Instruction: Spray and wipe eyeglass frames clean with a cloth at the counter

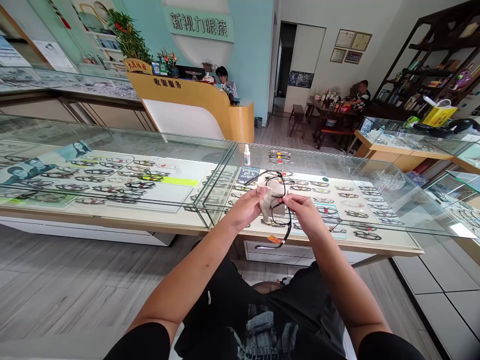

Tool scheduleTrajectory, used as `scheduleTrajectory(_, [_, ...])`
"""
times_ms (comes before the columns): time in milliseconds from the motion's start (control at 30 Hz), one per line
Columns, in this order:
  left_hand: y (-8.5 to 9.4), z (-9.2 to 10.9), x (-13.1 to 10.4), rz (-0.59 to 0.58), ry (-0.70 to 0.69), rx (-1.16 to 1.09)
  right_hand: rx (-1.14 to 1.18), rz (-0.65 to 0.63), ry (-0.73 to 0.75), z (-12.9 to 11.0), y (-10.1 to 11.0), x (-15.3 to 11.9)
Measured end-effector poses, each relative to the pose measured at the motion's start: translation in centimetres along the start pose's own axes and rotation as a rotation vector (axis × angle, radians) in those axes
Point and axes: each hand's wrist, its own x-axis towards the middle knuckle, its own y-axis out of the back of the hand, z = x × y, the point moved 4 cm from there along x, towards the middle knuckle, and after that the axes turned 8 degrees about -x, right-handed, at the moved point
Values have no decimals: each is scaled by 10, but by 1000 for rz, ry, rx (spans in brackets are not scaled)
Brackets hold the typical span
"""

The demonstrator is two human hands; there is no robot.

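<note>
Above the glass display case, my right hand (301, 209) pinches the frame of a pair of eyeglasses (288, 227) near its bridge. The glasses are black-rimmed and turned on their side, with an orange tag (275, 240) on the lower temple. My left hand (248, 206) is closed on a pale beige cleaning cloth (265, 206), which lies against the upper lens. The left fingertips are partly hidden by the cloth. A white spray bottle (247, 155) stands on the case beyond my hands.
Rows of eyeglasses (140, 185) lie inside the glass case (112, 131) on both sides. A yellow counter (187, 97) with a seated person (224, 80) is across the room. Another person (360, 97) sits at a wooden table at the back right.
</note>
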Motion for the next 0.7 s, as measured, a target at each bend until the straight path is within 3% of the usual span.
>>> scheduleTrajectory(233, [-6, -8, 3, 7, 5, 88, -14, -110, -52, 4, -2, 4])
scheduleTrajectory(500, [-12, -2, 7, -107, 53, 192, 107, -181, -144, 12, 0, 8])
scheduleTrajectory(700, [-17, -2, 10, 83, -137, 265, 163, -218, -147, 11, -10, 8])
